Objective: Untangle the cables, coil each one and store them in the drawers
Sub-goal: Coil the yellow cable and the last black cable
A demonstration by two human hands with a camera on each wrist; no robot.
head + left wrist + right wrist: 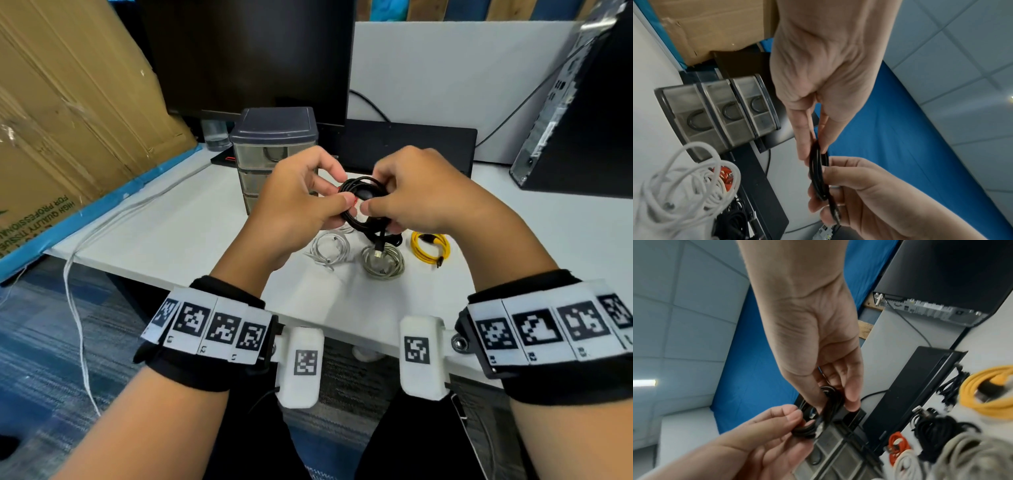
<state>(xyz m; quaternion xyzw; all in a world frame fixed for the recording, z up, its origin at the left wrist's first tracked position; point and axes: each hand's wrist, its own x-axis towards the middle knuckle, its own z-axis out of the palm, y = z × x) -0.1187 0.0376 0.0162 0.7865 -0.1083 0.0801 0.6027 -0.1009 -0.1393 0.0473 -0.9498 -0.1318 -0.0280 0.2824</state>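
Here I had both hands raised above the white desk (178,219): my left hand (301,202) and right hand (416,195) each pinched the coiled black cable (363,202) between them, its plug hanging down. The closed three-drawer organizer (274,150) stood just beyond; white (330,250), grey (383,262) and yellow (430,248) coils lay nearer.

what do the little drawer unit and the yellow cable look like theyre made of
Drawer unit: likely plastic, with cloudy see-through drawer fronts, an opaque dark grey top and moulded dark handles. Yellow cable: its jacket looks matte, possibly braided fabric or rubbery plastic; too small to tell which. Its connector ends are dark.
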